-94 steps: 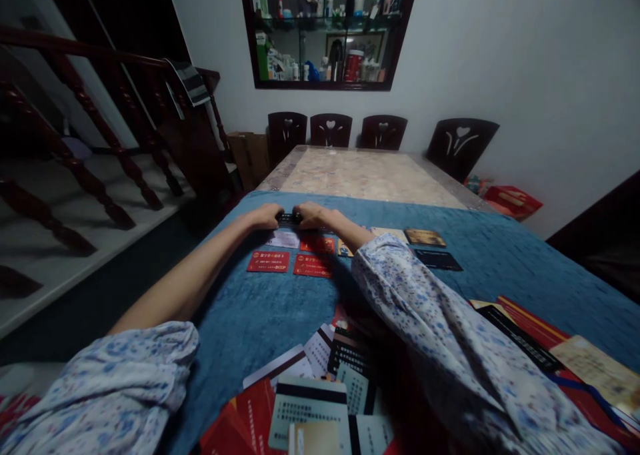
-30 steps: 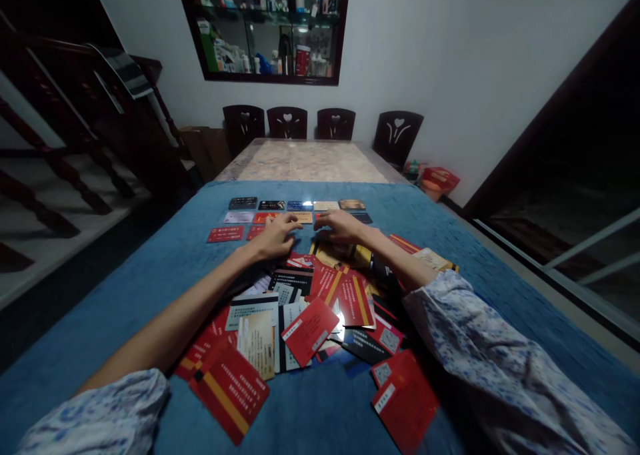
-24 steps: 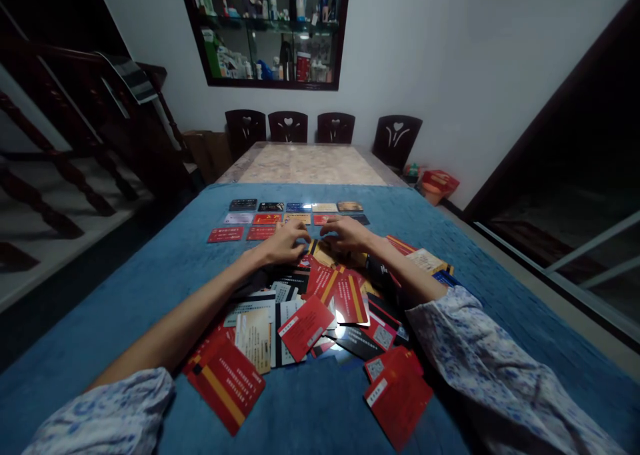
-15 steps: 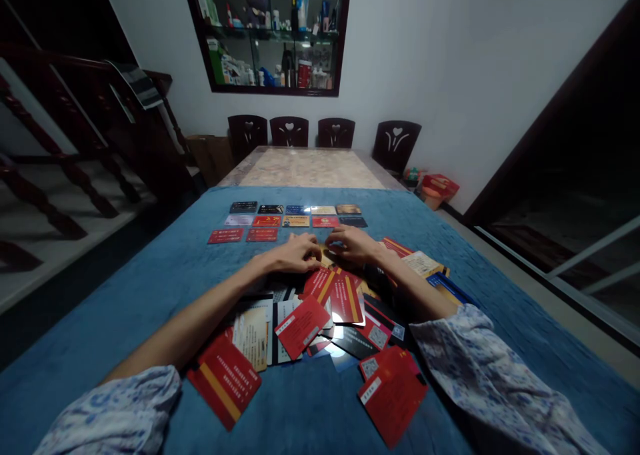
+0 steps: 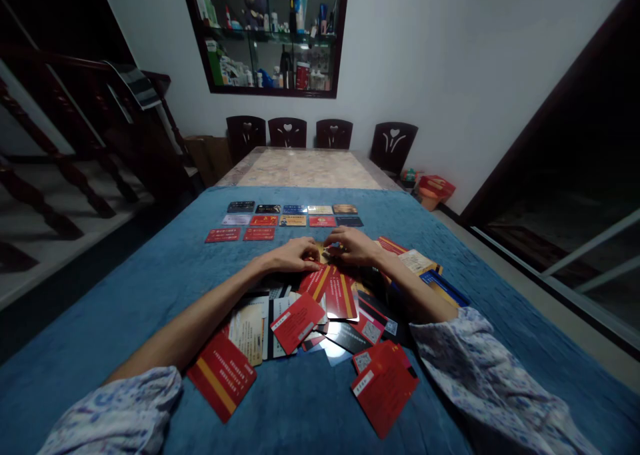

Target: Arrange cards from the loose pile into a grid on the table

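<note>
- Lower left: a red card with an orange stripe (image 5: pixel 223 377) is laid aslant; its white printed lines are too small to be read.
- Left of centre: rows of cards (image 5: pixel 293 221) are set out on the blue cloth (image 5: pixel 310 408) over the worktop (image 5: pixel 310 168); lettering is seen, but no brand can be made out.
- Centre: the left hand (image 5: pixel 295 253) is curled loosely over the far side of the heap of cards (image 5: pixel 303 318); whether anything is gripped cannot be told. The heap would best be steadied lightly here.
- Between the hands: a gold card (image 5: pixel 324 255) is partly covered. It would best be taken by one edge, so that neighbours are not dragged.
- Right of centre: the right hand (image 5: pixel 353 247) is half closed, fingers bent; no clear hold can be confirmed.
- Lower right: a QR code (image 5: pixel 371 331) and white label strips are shown, unreadable.
</note>
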The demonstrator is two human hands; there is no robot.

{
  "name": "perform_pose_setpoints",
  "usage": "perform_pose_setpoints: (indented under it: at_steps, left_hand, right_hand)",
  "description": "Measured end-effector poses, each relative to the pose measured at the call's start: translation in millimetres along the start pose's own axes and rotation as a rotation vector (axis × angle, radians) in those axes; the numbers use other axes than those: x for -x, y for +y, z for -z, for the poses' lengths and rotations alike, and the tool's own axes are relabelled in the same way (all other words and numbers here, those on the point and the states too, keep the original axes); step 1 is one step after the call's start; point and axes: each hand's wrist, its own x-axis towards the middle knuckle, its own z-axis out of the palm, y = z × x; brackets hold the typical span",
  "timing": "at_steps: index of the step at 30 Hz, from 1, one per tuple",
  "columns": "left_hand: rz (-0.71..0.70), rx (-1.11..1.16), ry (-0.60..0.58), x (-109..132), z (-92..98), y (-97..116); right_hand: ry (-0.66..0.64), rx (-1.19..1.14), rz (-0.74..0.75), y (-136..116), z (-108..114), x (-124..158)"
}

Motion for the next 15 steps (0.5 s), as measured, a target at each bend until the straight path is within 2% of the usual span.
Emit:
perform_pose_setpoints:
  at_steps: [6,11,15]
  left_hand:
    - [0.088,0.075,0.127,-5.4,-4.4,-14.3]
    - [0.132,0.139,0.147,-10.7,-8.8,-21.2]
    - [0.151,0.127,0.186,-15.1,-13.1,-21.0]
  right_hand:
    - [0.014,-0.010,-0.008,-0.5,-0.6,0.4]
    - [0.006,-0.019,-0.003,-4.0,-3.4,2.0]
    - [-0.030,-0.087,0.068,-5.4,-5.9,3.6]
